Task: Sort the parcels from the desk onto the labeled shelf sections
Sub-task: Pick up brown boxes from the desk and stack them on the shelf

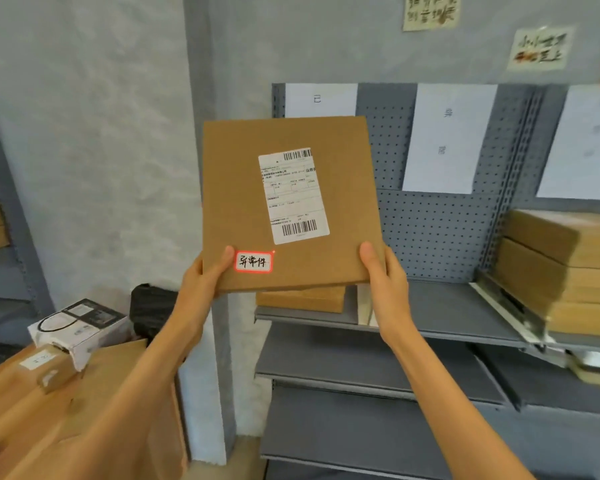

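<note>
Both hands grasp one flat cardboard parcel (284, 202), raised upright in front of the shelf (465, 306) with its printed face toward the camera: the left hand (205, 275) pinches the lower left corner, thumb on the front just beside a small red-bordered handwritten sticker (253, 261), and the right hand (383, 271) grips the lower right corner, thumb on the front and fingers hidden behind. The parcel's long axis runs up and down, tipped slightly, with the shipping label (293, 195) on its upper right part. Taking the parcel as landmark, the open shelf board lies behind it and to its right, under the middle paper sign (445, 136) on the pegboard back; another cardboard parcel (302, 297) rests on the shelf directly behind the held parcel's lower edge, and a stack of boxes (561, 271) sits well to its right. The worktop (84, 410) with more packages is below and to its left. The right hand is the nearer to the free board, so the parcel probably has to be tipped flat and carried rightward and forward
</note>
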Motion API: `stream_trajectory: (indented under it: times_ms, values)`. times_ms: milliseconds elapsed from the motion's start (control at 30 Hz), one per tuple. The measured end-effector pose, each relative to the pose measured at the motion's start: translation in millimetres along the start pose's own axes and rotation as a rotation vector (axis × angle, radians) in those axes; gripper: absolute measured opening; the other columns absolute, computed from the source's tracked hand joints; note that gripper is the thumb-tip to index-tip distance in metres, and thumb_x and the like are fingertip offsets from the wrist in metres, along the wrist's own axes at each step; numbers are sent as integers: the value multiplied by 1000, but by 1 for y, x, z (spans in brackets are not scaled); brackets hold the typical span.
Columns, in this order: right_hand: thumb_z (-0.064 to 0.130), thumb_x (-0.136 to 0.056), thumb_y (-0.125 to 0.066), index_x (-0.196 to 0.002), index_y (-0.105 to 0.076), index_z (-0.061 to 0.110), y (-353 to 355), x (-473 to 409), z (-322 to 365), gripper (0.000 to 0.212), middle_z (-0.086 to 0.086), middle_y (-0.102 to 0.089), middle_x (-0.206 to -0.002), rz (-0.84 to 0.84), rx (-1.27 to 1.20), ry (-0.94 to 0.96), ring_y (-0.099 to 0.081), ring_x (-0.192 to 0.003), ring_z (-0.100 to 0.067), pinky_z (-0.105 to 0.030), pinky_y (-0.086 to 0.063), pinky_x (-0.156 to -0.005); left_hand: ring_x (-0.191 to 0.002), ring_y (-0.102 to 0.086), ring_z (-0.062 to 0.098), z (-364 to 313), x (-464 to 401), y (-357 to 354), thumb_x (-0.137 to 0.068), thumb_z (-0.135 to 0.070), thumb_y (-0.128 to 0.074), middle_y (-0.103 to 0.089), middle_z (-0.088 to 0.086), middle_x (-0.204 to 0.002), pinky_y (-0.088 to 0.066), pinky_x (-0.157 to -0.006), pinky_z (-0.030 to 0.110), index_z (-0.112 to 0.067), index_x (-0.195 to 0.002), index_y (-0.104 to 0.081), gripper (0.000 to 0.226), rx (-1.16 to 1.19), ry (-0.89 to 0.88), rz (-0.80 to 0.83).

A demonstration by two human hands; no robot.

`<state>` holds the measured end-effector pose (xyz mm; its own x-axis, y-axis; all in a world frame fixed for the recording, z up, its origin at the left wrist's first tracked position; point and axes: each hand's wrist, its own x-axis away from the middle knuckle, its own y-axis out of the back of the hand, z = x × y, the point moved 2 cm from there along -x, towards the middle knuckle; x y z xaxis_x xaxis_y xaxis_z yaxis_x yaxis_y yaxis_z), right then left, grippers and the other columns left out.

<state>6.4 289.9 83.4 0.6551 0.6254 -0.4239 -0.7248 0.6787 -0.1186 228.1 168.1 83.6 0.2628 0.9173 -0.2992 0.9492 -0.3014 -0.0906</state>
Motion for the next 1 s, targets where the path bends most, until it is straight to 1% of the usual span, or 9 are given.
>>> stream_trajectory:
  times_ms: [133, 200, 267, 400, 500, 633, 733, 867, 1000]
  values:
    - [44, -93, -53, -133, -52, 21, 62, -4, 11, 46, 15, -61, -117, -101, 55, 18, -56, -104, 5, -12, -44, -76, -94, -63, 8, 1, 0, -65, -88, -46, -54, -66, -7, -107, -50, -83, 27, -21, -131, -49, 50, 29, 31, 122]
    - [45, -93, -52, -134, -50, 22, 89, -6, 12, 47, 19, -59, -115, -145, 92, 22, -55, -103, 7, -11, -43, -76, -97, -64, 10, 4, -2, -93, -86, -48, -55, -67, -6, -110, -50, -89, 32, -23, -132, -50, 52, 35, 50, 169]
    - [49, -91, -52, -136, -49, 21, 113, -10, 10, 53, 13, -60, -121, -190, 118, 15, -55, -108, 1, -15, -44, -85, -99, -64, 11, 8, -5, -121, -84, -48, -57, -68, -7, -108, -48, -95, 36, -24, -126, -52, 49, 50, 68, 209]
    - [54, -87, -53, -137, -50, 20, 150, -21, -2, 60, 7, -60, -127, -253, 164, -17, -56, -115, -8, -30, -44, -99, -98, -62, 8, 25, -14, -166, -88, -44, -57, -67, -9, -105, -46, -89, 29, -24, -123, -51, 41, 81, 105, 275]
    - [48, -92, -53, -136, -50, 18, 175, -36, -17, 54, 6, -60, -126, -295, 186, -34, -56, -112, -7, -23, -45, -92, -102, -60, 9, 45, -28, -202, -88, -44, -57, -65, -7, -113, -47, -92, 32, -26, -130, -47, 47, 99, 126, 330]
    - [47, -93, -52, -134, -52, 17, 204, -70, -43, 51, 4, -61, -125, -333, 241, -91, -56, -109, -7, -17, -43, -80, -102, -59, 10, 76, -51, -248, -83, -47, -61, -61, -5, -117, -50, -81, 30, -28, -133, -42, 56, 130, 211, 373]
    - [49, -93, -51, -132, -54, 16, 221, -98, -67, 51, 2, -61, -124, -356, 268, -152, -57, -107, -11, -22, -42, -81, -108, -56, 14, 103, -72, -274, -82, -51, -61, -57, -2, -124, -48, -95, 41, -26, -139, -36, 67, 92, 270, 420]
    - [52, -92, -52, -134, -53, 16, 237, -121, -99, 55, 1, -60, -126, -389, 267, -220, -55, -111, -15, -30, -41, -88, -109, -54, 15, 129, -89, -300, -86, -48, -59, -53, 0, -127, -48, -85, 33, -22, -141, -32, 66, 65, 313, 420]
    - [53, -92, -51, -134, -48, 16, 250, -140, -118, 57, 1, -55, -125, -420, 318, -303, -52, -111, -18, -39, -43, -94, -112, -52, 16, 150, -98, -319, -88, -49, -57, -52, -2, -130, -44, -90, 34, -24, -143, -32, 66, 26, 365, 474]
